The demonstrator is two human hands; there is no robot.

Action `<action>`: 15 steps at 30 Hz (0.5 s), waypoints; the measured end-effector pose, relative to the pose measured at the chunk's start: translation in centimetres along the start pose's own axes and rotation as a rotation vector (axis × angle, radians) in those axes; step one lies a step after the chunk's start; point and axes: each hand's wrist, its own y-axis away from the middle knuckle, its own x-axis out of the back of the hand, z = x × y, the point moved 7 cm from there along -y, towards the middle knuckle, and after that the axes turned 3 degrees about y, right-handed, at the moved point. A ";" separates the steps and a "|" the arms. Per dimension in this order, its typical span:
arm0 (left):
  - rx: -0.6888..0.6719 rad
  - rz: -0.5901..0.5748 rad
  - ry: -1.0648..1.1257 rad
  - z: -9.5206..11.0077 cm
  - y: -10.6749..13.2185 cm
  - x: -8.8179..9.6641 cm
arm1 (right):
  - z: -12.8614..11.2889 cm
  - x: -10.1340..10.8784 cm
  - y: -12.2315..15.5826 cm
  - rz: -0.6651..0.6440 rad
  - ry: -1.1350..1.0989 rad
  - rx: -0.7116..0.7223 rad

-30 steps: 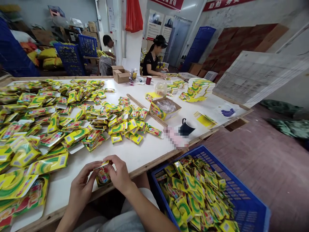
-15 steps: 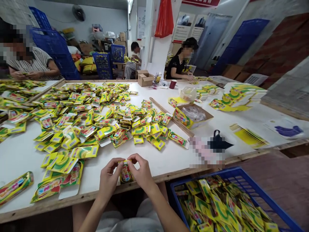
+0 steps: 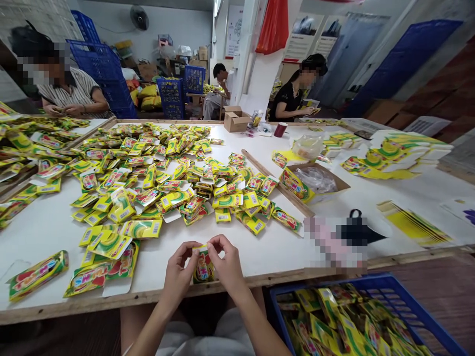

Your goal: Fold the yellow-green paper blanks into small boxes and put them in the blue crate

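Observation:
Between both hands stands a small yellow and green printed box (image 3: pixel 204 267), upright at the table's front edge. My left hand (image 3: pixel 182 269) is closed, thumb and fingers pinching the box's top left corner. My right hand (image 3: pixel 225 262) pinches the top right side in the same way. Beyond them spreads a heap of similar flat boxes (image 3: pixel 148 188), several with white flaps sticking out. Closer on the left, a few boxes (image 3: pixel 87 278) overlap, and one long packet (image 3: pixel 39 277) lies by itself.
To the right below the table edge sits a blue crate (image 3: pixel 389 287) full of such boxes. A wooden strip (image 3: pixel 278 183) borders the heap, beside an open carton (image 3: pixel 334 183) holding clear plastic. Flat yellow card sheets (image 3: pixel 411 222) lie farther right. Co-workers sit across the table.
The view has turned slightly left, so the scene appears shifted right. Both hands keep their pinch on the box's top edge. The co-worker at the back right has lowered their gaze toward raised hands.

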 end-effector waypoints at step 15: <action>-0.127 -0.036 -0.096 0.9 0.4 0.1 | 0.4 -0.7 1.9 -0.117 -0.056 0.118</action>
